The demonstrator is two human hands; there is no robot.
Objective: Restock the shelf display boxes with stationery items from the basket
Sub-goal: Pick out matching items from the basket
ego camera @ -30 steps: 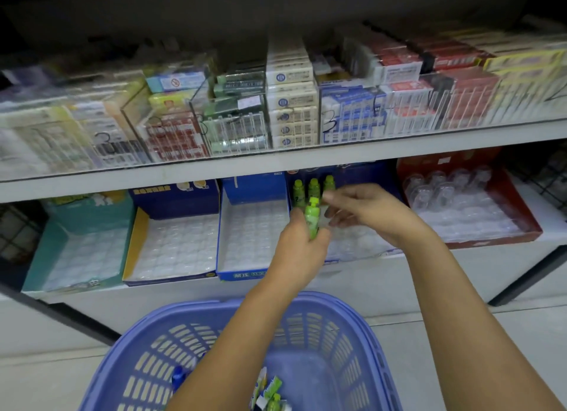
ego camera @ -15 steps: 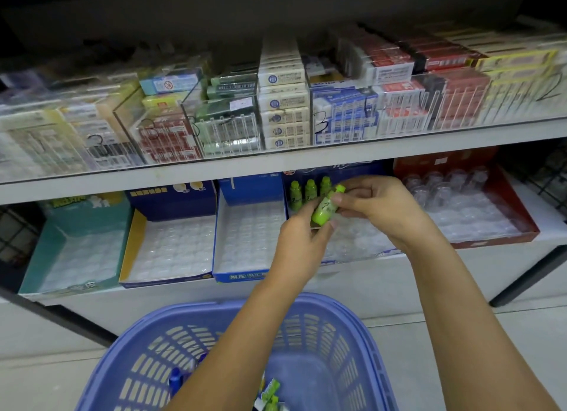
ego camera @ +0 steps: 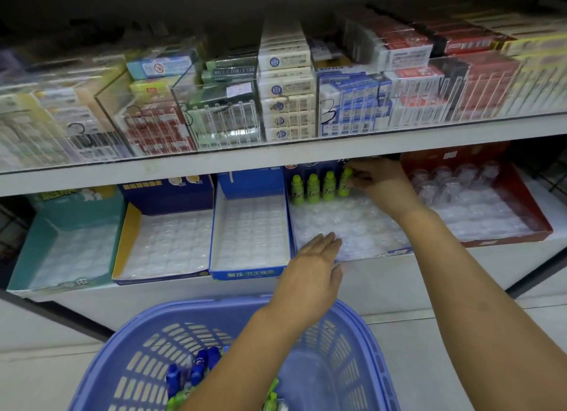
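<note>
A dark blue display box (ego camera: 395, 251) with a clear dimpled insert sits on the lower shelf. At its back stands a row of small green bottles (ego camera: 313, 187). My right hand (ego camera: 382, 183) pinches the rightmost green bottle (ego camera: 345, 184), upright at the end of that row. My left hand (ego camera: 313, 275) hovers empty with straight fingers over the box's front edge. Below, a purple basket (ego camera: 147, 349) holds blue items (ego camera: 199, 369) and green items (ego camera: 271, 398), partly hidden by my left forearm.
Left of the blue box stand a blue-and-white box (ego camera: 250, 272), a yellow-edged box (ego camera: 130, 242) and a teal box (ego camera: 36, 251), all with bare inserts. A red box (ego camera: 534, 214) stands to the right. The upper shelf (ego camera: 276, 156) overhangs, packed with boxed goods.
My right hand took the green bottle from my left hand and carried it back into the row. My left hand let go, opened and dropped toward the box's front.
</note>
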